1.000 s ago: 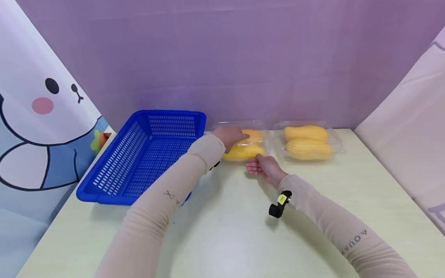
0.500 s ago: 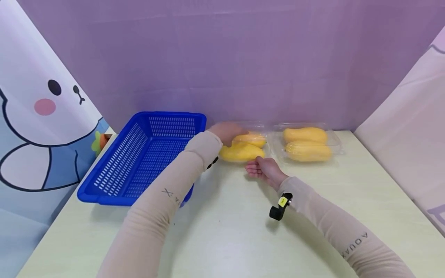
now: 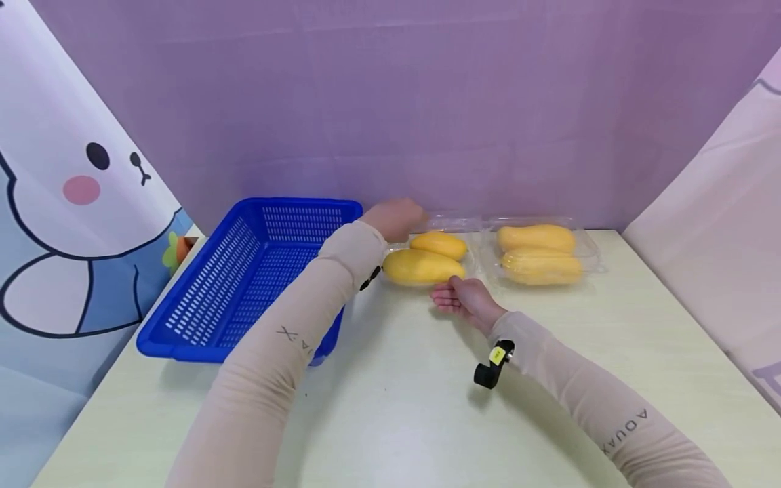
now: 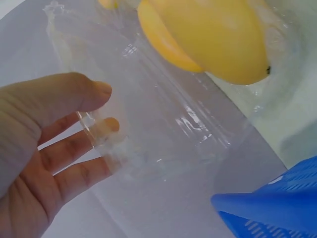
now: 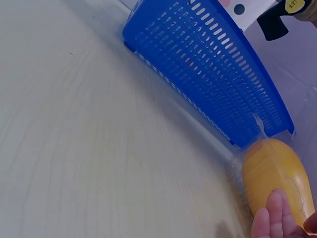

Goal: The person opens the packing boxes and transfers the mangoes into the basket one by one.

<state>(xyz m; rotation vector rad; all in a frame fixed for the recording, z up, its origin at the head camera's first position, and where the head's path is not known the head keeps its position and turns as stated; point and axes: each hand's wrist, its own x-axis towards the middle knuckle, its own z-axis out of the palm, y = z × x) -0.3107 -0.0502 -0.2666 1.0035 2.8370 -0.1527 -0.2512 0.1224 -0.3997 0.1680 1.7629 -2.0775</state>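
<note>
A clear plastic box (image 3: 470,263) at the table's back middle holds two yellow mangoes, a nearer one (image 3: 421,268) and one behind it (image 3: 438,244). Its lid (image 4: 158,119) is raised and tipped back toward the purple backdrop. My left hand (image 3: 396,218) grips the lid's edge, thumb on one face and fingers on the other in the left wrist view. At the box's front right corner, my right hand (image 3: 468,298) has its thumb over the rim and its fingers just below. The box partly hides that grip.
Left of the box stands a blue slotted basket (image 3: 299,199), its right side partly behind my left arm. Another clear box (image 3: 590,252) with two yellow mangoes (image 3: 542,264) sits to the right, lid over them. A purple cloth (image 3: 488,122) hangs along the table's back edge.
My left hand has moved up and back, swinging the lid off the mangoes, which are now uncovered. The right hand has stayed at the box's front corner.
</note>
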